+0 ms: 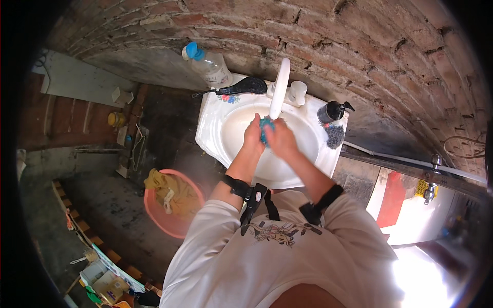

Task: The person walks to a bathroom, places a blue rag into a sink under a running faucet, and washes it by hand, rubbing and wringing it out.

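Over the white washbasin (pixel 295 177), my left hand (pixel 253 135) and my right hand (pixel 282 139) come together under the spout of the white tap (pixel 279 90). Between them is a blue-green scrubber (pixel 265 129) with a rough, mesh-like look. My left hand is closed around one side of it. The fingers of my right hand press on its other side and look slightly blurred. Part of the scrubber is hidden by the hands, and I cannot make out whether water runs from the tap.
On the basin's rim stand a clear bottle (pixel 214 69) with a blue top, a black paddle-shaped thing (pixel 249 86), a black pump bottle (pixel 331 112) and a dark grey scouring pad (pixel 335 136). A pink tub (pixel 154 208) holding yellowish cloth (pixel 179 199) sits on the floor at left. Behind rises a brick wall (pixel 318 31).
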`<action>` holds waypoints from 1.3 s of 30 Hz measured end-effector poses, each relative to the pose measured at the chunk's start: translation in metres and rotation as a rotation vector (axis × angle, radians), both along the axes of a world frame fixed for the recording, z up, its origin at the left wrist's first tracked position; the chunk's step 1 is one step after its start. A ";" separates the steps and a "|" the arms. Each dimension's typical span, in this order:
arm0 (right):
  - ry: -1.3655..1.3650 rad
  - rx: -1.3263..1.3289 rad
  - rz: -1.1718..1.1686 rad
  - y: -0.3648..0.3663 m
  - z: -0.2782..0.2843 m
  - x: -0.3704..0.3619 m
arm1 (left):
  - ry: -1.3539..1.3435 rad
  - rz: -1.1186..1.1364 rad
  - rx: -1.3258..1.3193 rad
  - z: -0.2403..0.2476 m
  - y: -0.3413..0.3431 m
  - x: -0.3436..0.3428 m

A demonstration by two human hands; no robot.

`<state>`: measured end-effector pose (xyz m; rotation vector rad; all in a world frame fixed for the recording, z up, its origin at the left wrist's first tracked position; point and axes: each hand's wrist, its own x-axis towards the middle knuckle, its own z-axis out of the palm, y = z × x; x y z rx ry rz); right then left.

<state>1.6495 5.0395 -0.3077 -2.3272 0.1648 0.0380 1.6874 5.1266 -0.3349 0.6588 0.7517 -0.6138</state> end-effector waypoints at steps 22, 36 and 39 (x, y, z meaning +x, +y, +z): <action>0.792 1.691 -0.259 -0.029 0.003 -0.025 | -0.012 0.049 -0.301 -0.036 0.017 -0.015; -0.093 -0.391 0.226 -0.082 -0.026 0.010 | -0.081 0.318 -0.067 -0.038 0.005 -0.004; -0.112 -0.346 0.265 -0.076 -0.034 -0.006 | -0.155 0.297 -0.046 -0.051 0.014 -0.007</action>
